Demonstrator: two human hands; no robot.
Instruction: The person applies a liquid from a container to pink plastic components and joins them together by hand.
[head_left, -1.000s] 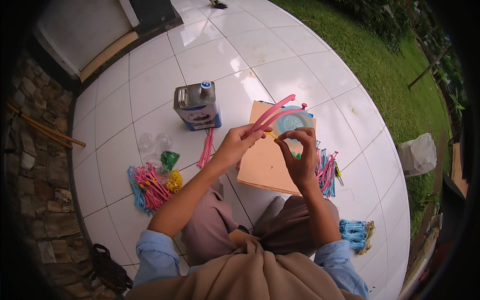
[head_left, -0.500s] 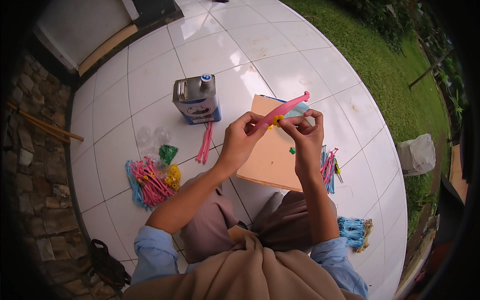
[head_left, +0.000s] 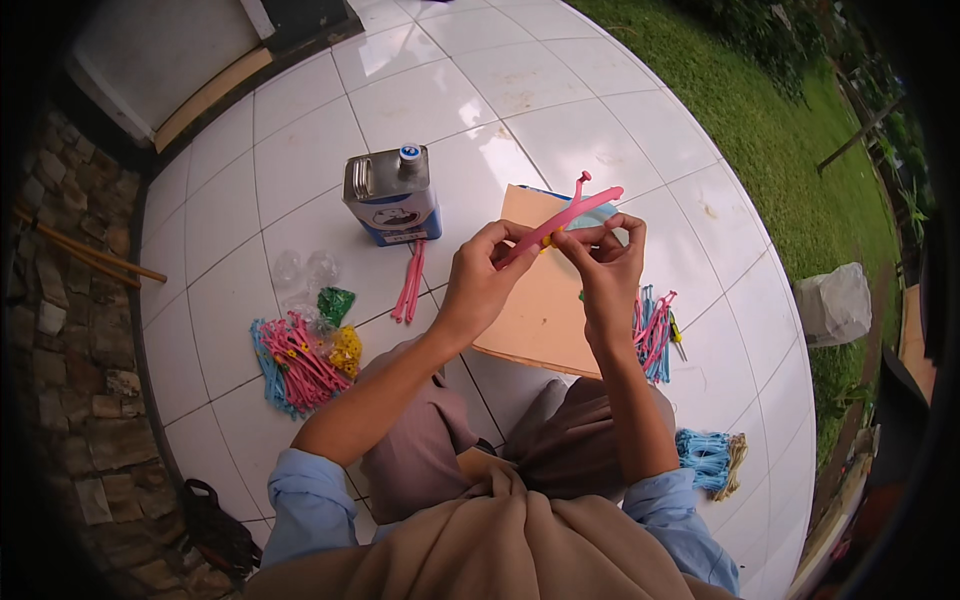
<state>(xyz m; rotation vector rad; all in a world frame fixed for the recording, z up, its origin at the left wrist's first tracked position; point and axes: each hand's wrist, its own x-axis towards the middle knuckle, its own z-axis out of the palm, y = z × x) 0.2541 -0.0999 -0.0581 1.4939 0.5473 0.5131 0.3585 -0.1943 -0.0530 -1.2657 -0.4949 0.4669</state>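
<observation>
Head view, with the clock face centred on the frame: white tiled floor (head_left: 480, 90) spreads from ten to one o'clock beyond the hands, its curved edge meeting grass (head_left: 690, 110) between one and two. The tan board (head_left: 530, 325) lies just right of centre, its near edge close to the person's knees. Toward ten to eleven stands a metal can (head_left: 390, 195); past three, next to the board, lies a pink-and-blue bundle (head_left: 655, 335), and at four a blue bundle (head_left: 703, 460). A pink heap (head_left: 310, 370) sits between eight and nine.

Above the board, the left hand (head_left: 490, 265) pinches the lower end of a long pink piece (head_left: 590, 203), which slants from the grip toward one o'clock. The right hand (head_left: 590, 258) has thumb and fingertip closed on a small yellow piece (head_left: 547, 242), against the pink piece's middle, partly hidden by the fingers.

The can carries a blue-and-white label with a dark oval picture and printing.
</observation>
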